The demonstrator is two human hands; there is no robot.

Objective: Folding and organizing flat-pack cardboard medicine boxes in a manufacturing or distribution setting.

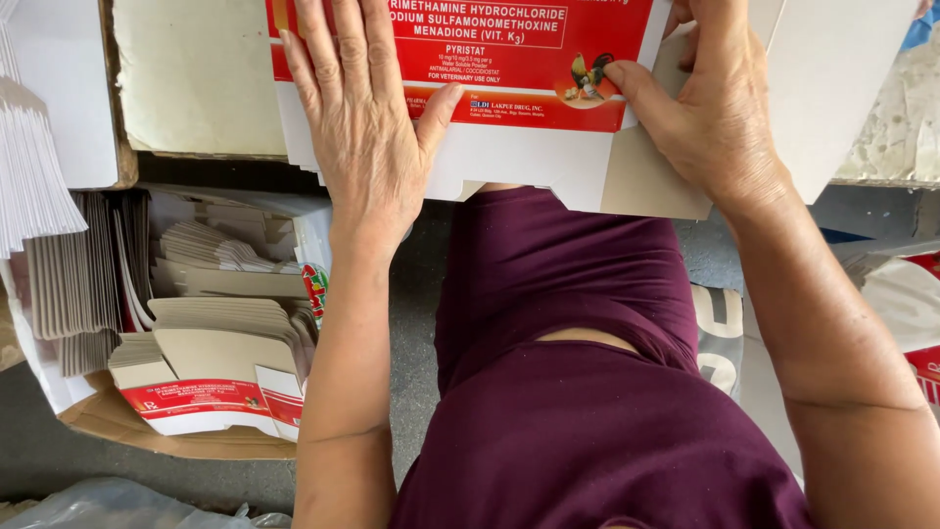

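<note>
So the biggest thing here is the flat carton blank (509, 118) – red printed panel, white flaps, grey inside – lying on the surface (196, 78) and cut off at the top edge. Left hand (367, 127) lies flat on it, fingers spread wide, grip clamped on nothing. Right hand (710, 108) pinches the blank's right flap, thumb on the print – its fingertips are hidden. Lower left, a box of stacked blanks (206, 333), edges mostly a blur.
</note>
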